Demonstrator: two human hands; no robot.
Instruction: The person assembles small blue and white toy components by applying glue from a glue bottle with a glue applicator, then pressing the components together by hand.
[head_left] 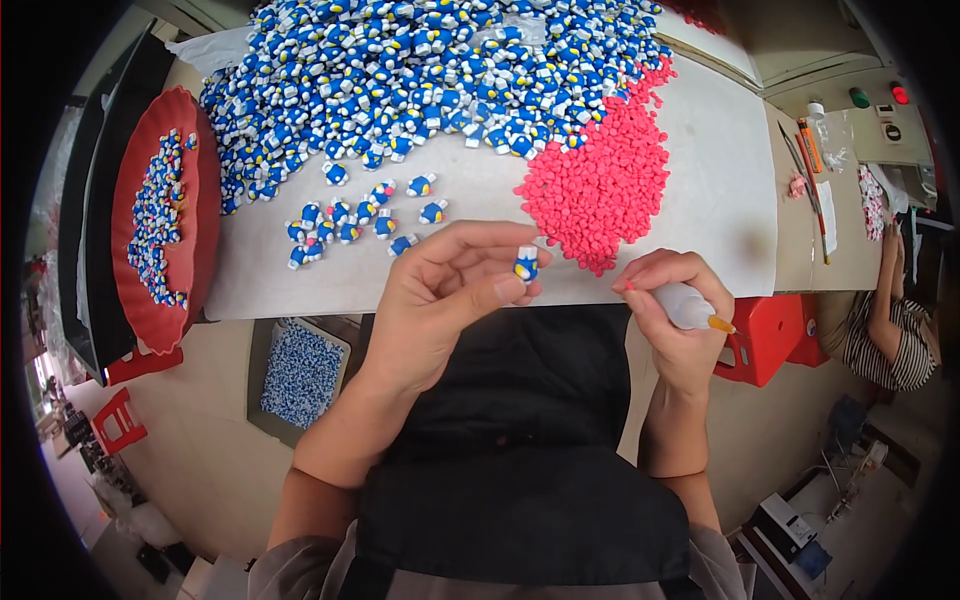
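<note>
Between the thumb and fingers of my left hand is a small blue, white and yellow plastic figure, held upright just over the table's near edge. My right hand is curled round a translucent squeeze bottle whose orange nozzle points to the right. Its thumb and forefinger also pinch a tiny pink piece. Beyond that hand spreads a heap of small pink pieces. Several loose figures lie left of the heap, a few with a pink piece on them.
A large pile of similar figures covers the back of the white-covered table. At left stands a red scalloped tray with more figures. Below are a bin of blue and white parts and a red stool. Another person's arm shows far right.
</note>
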